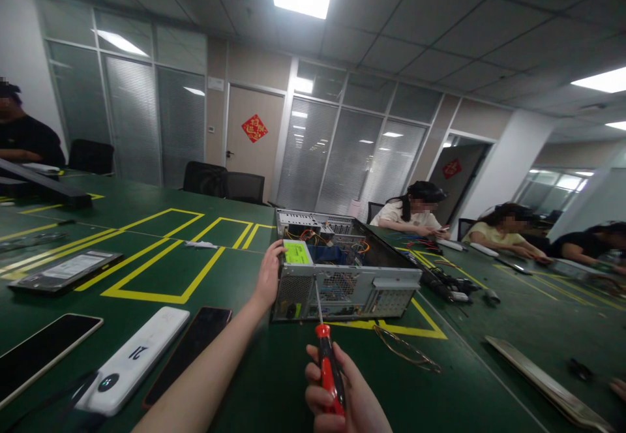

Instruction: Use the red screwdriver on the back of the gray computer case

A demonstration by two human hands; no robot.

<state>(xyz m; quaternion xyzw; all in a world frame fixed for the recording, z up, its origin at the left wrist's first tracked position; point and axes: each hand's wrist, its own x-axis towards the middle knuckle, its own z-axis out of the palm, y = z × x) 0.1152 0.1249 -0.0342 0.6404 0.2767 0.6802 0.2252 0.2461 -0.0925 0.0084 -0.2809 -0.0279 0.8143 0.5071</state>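
An open computer case (396, 284) lies on its side on the green table, its back panel toward me. Wires and a power supply with a bright green-yellow label (297, 252) show inside. My left hand (268, 275) rests against the case's left side, close to the label; its fingertips are partly hidden. In my right hand (337, 387) is a red and black screwdriver (327, 361), fingers wrapped round the handle. The shaft points up and away, and its tip appears at the back panel near the power supply; whether it sits in a screw I cannot tell.
On the left lie a hard drive (68, 270), two phones and a white power bank (134, 358) marked 21. Cables (447, 280) and a long metal panel (542, 381) lie on the right. Yellow tape marks the table (274, 381). Several people sit around it.
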